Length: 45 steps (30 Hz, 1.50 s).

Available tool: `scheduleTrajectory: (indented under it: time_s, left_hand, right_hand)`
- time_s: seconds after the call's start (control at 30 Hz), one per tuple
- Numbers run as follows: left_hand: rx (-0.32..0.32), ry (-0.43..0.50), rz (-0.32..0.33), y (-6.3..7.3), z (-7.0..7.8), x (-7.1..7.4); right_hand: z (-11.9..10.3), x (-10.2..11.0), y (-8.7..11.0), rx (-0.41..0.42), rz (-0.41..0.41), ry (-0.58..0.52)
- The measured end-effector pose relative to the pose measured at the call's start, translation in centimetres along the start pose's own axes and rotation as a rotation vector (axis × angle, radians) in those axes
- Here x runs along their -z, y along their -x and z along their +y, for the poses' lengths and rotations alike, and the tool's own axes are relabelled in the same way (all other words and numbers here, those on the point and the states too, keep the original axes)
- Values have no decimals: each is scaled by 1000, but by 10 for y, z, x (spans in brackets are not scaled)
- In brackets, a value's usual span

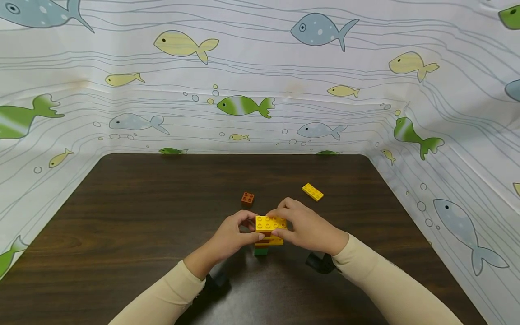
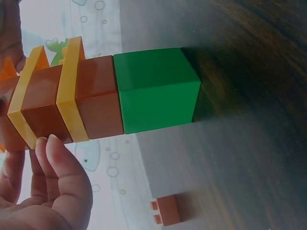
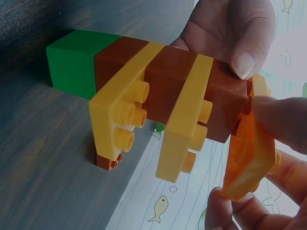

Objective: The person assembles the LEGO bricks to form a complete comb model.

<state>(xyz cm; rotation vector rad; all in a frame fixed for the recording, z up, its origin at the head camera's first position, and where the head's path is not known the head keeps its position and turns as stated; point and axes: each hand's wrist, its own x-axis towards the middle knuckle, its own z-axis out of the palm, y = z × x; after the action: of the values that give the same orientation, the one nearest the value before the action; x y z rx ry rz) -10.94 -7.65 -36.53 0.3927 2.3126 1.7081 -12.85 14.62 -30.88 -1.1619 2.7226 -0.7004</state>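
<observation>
A tower of toy building bricks stands upright on the table, with a green block (image 3: 72,62) at its foot. Above that, brown bricks (image 2: 98,98) alternate with yellow plates that jut out to the right. My left hand (image 1: 232,232) grips the tower's upper part from the left, its thumb against the top brown brick (image 3: 223,98). With thumb and fingers, my right hand (image 1: 308,228) pinches the topmost yellow plate (image 3: 252,163). Brown studs show beneath that plate in the right wrist view; whether it is fully seated I cannot tell.
Behind the tower lies a loose small brown brick (image 1: 248,198) on the dark wooden table (image 1: 142,203). A loose yellow plate (image 1: 313,192) rests farther back on the right. Fish-patterned white sheeting (image 1: 260,67) borders the table's back and sides.
</observation>
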Motion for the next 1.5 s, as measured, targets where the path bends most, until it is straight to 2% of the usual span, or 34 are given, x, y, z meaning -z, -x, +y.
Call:
scheduleTrajectory:
  time_s: [0.2, 0.43, 0.67, 0.93, 1.23, 1.5]
  left_hand:
    - [-7, -12, 0, 0, 1, 0]
    - [-44, 13, 30, 2, 6, 3]
    - [-41, 24, 22, 3, 5, 2]
    - [-64, -5, 15, 3, 4, 4]
    - [-79, -50, 10, 4, 3, 5]
    - [-77, -10, -15, 3, 0, 8]
  right_hand:
    - [0, -1, 1, 6, 13, -8]
    - [3, -4, 1, 19, 35, -8]
    - [6, -9, 3, -19, 63, -90]
    - [8, -17, 5, -16, 112, -147]
    - [10, -20, 5, -1, 111, -134]
    - [10, -21, 5, -7, 116, -136]
